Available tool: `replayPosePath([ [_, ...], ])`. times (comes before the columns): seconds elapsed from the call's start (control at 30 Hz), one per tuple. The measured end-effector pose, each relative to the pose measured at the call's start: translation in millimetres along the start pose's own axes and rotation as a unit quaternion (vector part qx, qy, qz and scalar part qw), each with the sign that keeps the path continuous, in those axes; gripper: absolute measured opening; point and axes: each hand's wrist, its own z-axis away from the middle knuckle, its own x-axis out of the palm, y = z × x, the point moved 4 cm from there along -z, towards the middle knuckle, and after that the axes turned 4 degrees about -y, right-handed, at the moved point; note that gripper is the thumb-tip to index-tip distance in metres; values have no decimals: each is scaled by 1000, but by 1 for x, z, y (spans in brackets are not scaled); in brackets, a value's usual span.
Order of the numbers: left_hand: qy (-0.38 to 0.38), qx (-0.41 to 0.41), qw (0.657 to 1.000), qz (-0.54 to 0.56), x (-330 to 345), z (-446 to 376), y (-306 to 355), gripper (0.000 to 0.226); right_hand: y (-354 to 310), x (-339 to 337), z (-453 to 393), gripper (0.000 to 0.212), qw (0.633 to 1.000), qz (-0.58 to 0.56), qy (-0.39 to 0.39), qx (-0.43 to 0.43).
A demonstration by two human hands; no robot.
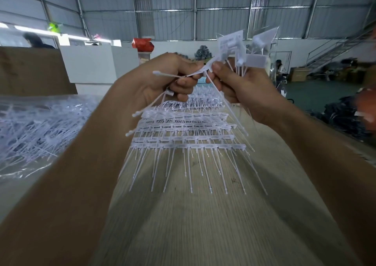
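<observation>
Table: left hand, right hand pinch plastic seals (rows beneath).

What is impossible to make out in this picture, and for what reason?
Head view:
Print on the tagged seals held up by the right hand: motion blur.
Where the left hand pinches them: covered by both thumbs.
Labels of the seal rows on the table: too small.
Heap of seals: blurred, cut by the left edge.
Orange shape: blurred, cut by the right edge.
</observation>
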Motion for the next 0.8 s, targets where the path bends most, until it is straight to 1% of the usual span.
replayPosePath([
  [0.17, -12, -3, 1000, 27, 0, 0, -2, 31, -4, -1, -1, 27, 999, 30, -5, -16],
  [0.2, -13, -5, 999, 29, -1, -1, -3, 28, -5, -1, -1, 26, 999, 37, -4, -16],
  [0.3, -29, -13, 999, 41, -3, -1, -6, 9, -6, -1, 1, 25, 998, 59, 2, -11],
  [0.33, -37, -16, 998, 49, -3, -1, -7, 8, -7, -2, 1, 26, 998, 68, 2, -10],
  [0.47, -68, -30, 995, 72, 0, -1, -9, 9, -11, -1, 4, 24, 996, 91, -15, -17],
  [0.53, -69, -23, 995, 67, 0, 0, -7, 18, -13, -2, 4, 23, 996, 84, -18, -18],
  [0.6, -28, -11, 999, 23, -3, -1, -3, 28, -12, -2, 3, 24, 997, 77, -3, -11],
  [0.67, 61, 6, 996, -71, -9, -2, -1, 32, -8, -2, 3, 23, 997, 75, 30, 2],
  [0.73, 142, 30, 972, -186, -13, -2, 1, 29, -1, 0, 2, 24, 995, 81, 57, 25],
  [0.8, 171, 51, 947, -266, -13, -2, 1, 31, 4, 0, 3, 27, 991, 99, 70, 50],
])
